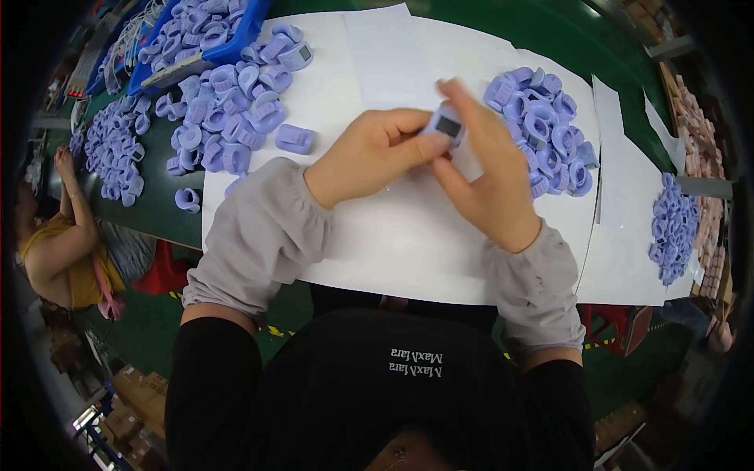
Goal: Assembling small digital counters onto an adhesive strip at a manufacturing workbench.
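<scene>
My left hand [373, 153] pinches a small lavender plastic ring-shaped device [447, 124] between thumb and fingers. A dark display window on the device faces up. Close against its right side is my right hand [496, 169], thumb and fingers spread apart and partly smeared by motion. Whether the right fingers touch the device is hard to make out. One more lavender ring-shaped device [294, 139] lies alone on the white sheet, left of my left hand. To the right of my right hand lies a pile of similar lavender devices [540, 129].
A larger heap of lavender devices [228, 110] lies at the left, below a blue bin [255, 31] filled with more. White paper [377, 251] covers the table. A co-worker [67, 243] sits at the far left beside another heap. More lavender pieces [674, 228] lie at the far right.
</scene>
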A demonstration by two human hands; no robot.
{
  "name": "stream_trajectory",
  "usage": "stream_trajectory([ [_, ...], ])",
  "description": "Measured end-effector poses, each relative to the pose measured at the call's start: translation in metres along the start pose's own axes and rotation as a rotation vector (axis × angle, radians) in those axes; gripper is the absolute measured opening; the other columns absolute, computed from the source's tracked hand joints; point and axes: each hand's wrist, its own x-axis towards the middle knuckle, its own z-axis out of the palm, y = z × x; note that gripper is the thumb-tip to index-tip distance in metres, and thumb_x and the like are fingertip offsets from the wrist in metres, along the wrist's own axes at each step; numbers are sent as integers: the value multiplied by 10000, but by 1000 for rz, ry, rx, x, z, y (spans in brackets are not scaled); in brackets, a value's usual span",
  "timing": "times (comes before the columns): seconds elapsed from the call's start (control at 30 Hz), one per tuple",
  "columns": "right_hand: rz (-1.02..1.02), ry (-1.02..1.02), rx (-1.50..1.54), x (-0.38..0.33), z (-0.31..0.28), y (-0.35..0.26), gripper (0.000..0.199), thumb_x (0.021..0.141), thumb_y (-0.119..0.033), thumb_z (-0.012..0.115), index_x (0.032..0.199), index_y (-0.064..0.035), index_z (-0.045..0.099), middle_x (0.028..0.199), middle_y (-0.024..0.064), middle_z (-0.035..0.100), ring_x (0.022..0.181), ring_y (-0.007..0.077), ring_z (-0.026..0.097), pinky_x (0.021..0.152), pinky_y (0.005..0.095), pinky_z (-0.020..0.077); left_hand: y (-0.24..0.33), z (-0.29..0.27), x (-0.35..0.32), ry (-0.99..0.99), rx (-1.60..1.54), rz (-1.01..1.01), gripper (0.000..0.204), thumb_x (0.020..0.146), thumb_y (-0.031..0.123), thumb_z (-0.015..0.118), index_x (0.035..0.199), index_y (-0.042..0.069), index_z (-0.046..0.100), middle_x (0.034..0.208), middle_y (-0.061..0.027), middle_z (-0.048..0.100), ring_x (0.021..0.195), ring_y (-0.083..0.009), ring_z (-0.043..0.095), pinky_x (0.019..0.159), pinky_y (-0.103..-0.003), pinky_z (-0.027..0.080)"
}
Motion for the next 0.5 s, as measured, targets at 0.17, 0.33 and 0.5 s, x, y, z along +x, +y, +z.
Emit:
stream_trajectory([
  [0.17,0,-77,-213,-4,-28,19,412,768,11,653,1176,-10,599,1149,142,639,1011,284,625,884,336,468,6,-12,2,169,-173,132,308,985,202,524,1175,-31,591,1077,-73,644,954,-132,620,885,-275,503],
  [0.33,-87,-248,-168,-10,-11,14,292,754,3,673,1043,-2,626,1128,144,626,1011,323,600,869,364,472,7,-18,3,248,-131,204,320,988,198,513,1207,-28,572,1103,-79,643,988,-142,613,910,-284,490],
  [0.5,-63,-355,-54,-17,11,5,253,744,-17,693,989,11,635,1132,132,611,1029,331,578,864,393,480,1,-18,3,231,-66,215,286,990,168,503,1187,-25,579,1095,-77,647,998,-142,611,912,-278,479],
])
